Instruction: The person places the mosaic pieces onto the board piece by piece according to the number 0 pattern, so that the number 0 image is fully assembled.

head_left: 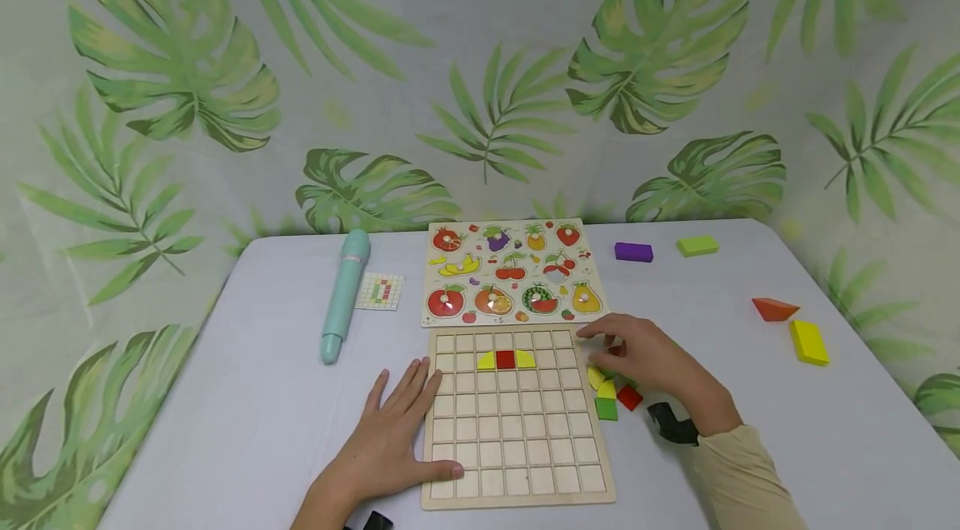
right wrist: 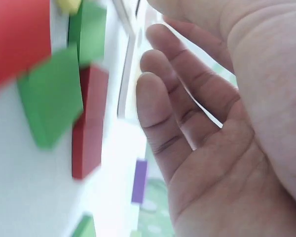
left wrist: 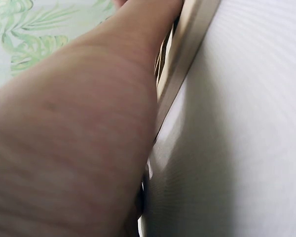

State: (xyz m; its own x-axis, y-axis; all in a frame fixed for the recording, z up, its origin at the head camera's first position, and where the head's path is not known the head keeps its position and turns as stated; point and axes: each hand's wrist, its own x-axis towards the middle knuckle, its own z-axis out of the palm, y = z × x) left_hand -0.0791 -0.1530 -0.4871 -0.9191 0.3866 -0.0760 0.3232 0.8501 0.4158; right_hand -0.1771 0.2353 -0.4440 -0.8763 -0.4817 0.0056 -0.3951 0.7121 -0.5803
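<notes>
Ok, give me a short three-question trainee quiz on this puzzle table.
1. True or false: the left hand lies flat on the wooden grid board.
2. Which colour is the square piece between the two yellow pieces in the grid? A blue, B red, C green
3. Fill in: the right hand hovers over a pile of loose pieces, and it holds ____.

Key: 1 true; 2 B; 3 nothing, its fingers are relaxed and empty.
</notes>
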